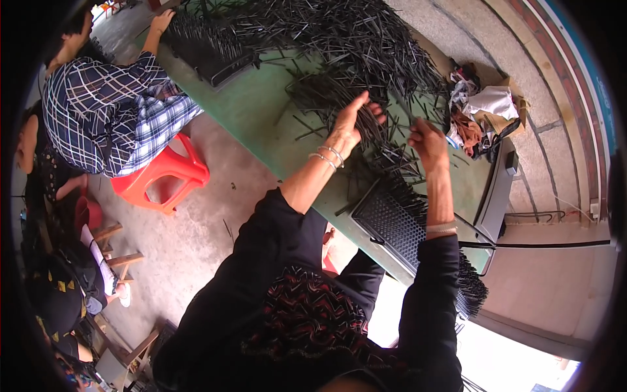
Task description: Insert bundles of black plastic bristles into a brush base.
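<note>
both hands work in a heap of thin black sticks [366, 39] spread over a green table [261, 111]. left hand [349, 124], with bangles at the wrist, reaches into a curved bundle of the sticks [326, 91], fingers stretched out and thumb raised; whether it pinches any stick i cannot tell, as the sticks hide the fingertips. right hand [428, 140] is curled closed, and a few black sticks seem to pass through it, though the fist hides just what it grips. just below the two hands, at the near edge of the table, sits a black perforated tray [392, 222] with sticks standing in its holes; a row of sticks bristles from its lower end [470, 287]. a second black tray of upright sticks [209, 46] lies at the far end of the table, where another person in a checked shirt [104, 111] rests a hand [160, 23] beside it. that person sits on a red plastic stool [163, 179]. at the right end of the table lies a pile of rags and paper [483, 111], next to a dark flat device [496, 189] with a black cable [542, 244] running off to the right.
</note>
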Action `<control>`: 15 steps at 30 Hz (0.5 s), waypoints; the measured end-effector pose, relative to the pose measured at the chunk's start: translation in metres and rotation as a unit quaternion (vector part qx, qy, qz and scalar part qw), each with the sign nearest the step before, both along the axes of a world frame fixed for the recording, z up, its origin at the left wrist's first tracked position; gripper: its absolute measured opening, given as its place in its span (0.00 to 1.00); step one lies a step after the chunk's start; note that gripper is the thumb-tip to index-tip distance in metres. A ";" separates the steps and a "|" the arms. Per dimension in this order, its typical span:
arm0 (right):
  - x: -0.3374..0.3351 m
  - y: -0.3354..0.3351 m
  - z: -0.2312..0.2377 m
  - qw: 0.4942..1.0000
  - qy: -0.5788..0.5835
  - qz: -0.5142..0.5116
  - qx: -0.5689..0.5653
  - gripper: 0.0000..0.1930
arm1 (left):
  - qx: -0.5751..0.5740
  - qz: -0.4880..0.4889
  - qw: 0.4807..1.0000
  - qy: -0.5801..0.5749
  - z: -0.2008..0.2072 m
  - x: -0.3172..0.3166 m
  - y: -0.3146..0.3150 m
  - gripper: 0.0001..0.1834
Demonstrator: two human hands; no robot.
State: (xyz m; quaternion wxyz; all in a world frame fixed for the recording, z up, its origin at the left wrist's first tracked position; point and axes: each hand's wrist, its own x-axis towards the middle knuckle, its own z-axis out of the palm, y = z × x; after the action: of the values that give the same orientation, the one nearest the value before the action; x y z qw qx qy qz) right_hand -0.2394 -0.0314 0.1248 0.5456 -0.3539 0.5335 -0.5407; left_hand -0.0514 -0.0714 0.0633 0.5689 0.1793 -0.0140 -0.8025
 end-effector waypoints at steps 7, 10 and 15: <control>0.061 0.004 -0.015 0.868 0.463 0.060 -0.170 0.12 | -0.010 -0.091 0.996 -0.017 -0.015 0.005 -0.007 0.10; 0.059 0.016 -0.002 0.754 0.639 0.105 -0.112 0.12 | -0.016 -0.006 0.995 -0.096 -0.020 0.038 -0.024 0.08; 0.095 0.040 -0.023 0.702 0.360 0.614 0.028 0.13 | -0.054 0.052 0.984 -0.159 -0.014 0.064 -0.022 0.10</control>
State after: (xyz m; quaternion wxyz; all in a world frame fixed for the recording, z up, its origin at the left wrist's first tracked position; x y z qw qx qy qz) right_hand -0.1446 0.0087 0.1017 0.5326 -0.7555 0.3688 0.0974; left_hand 0.0127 -0.0936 0.0491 0.6095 0.2738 -0.1380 -0.7311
